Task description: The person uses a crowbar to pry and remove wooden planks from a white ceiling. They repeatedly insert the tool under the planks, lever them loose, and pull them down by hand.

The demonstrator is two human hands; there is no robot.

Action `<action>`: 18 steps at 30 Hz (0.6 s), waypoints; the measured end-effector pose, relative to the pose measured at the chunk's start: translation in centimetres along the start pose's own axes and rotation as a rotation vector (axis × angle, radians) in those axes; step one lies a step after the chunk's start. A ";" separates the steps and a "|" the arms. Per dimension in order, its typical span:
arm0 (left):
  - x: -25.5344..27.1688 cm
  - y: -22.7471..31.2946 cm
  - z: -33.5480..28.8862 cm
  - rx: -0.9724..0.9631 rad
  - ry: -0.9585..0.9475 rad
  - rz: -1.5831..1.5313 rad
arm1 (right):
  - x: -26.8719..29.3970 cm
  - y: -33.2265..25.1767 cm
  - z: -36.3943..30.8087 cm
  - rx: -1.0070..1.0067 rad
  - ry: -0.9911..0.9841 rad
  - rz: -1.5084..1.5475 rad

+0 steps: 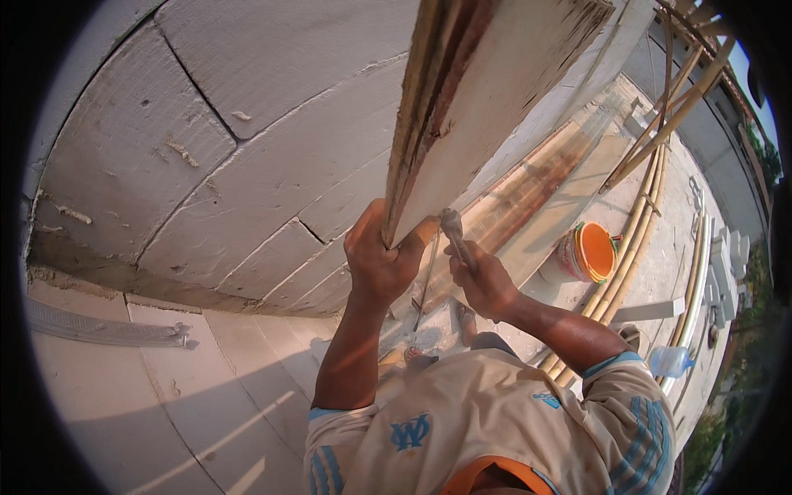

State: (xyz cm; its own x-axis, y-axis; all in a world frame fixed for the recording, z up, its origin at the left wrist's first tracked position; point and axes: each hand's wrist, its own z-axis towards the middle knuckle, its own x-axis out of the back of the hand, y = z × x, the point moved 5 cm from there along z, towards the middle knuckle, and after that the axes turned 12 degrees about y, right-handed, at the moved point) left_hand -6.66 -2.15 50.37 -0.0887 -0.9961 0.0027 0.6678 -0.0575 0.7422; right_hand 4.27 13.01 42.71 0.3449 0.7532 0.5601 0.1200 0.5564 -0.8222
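A long wooden board [495, 107] with a rough, splintered edge stands tilted in front of me, up against the block wall [305, 115]. My left hand [379, 257] is closed around its lower end, fingers on one side and thumb on the other. In my right hand [487, 285] is a hammer [451, 221], gripped by its handle with the metal head up. The head is close beside the board and my left thumb; whether it touches the board I cannot tell. No nail can be made out.
Several planks [544, 181] lie along the wall's foot. To the right are an orange-lined bucket [596, 252], long bamboo poles [639, 260], pale blocks [724, 272] and a clear plastic bottle [670, 361]. A grey metal strip [103, 328] rests on the left.
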 end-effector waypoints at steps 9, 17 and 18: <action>0.9 -0.9 2.4 0.031 0.097 -0.002 | -0.3 -1.8 3.3 0.180 -0.003 0.066; 1.5 -1.1 1.5 0.122 -0.047 0.019 | 5.8 -3.8 -0.8 -0.311 -0.621 0.233; 1.3 -1.0 1.5 0.133 -0.042 0.020 | 6.1 -4.0 -0.8 -0.233 -0.522 0.100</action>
State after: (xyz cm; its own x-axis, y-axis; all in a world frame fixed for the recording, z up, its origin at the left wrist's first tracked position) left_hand -8.56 -3.33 50.60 -0.1091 -0.9930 0.0444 0.5663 -0.0254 0.8238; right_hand 6.63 15.11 49.35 -0.1328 0.9042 0.4060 0.3326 0.4265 -0.8411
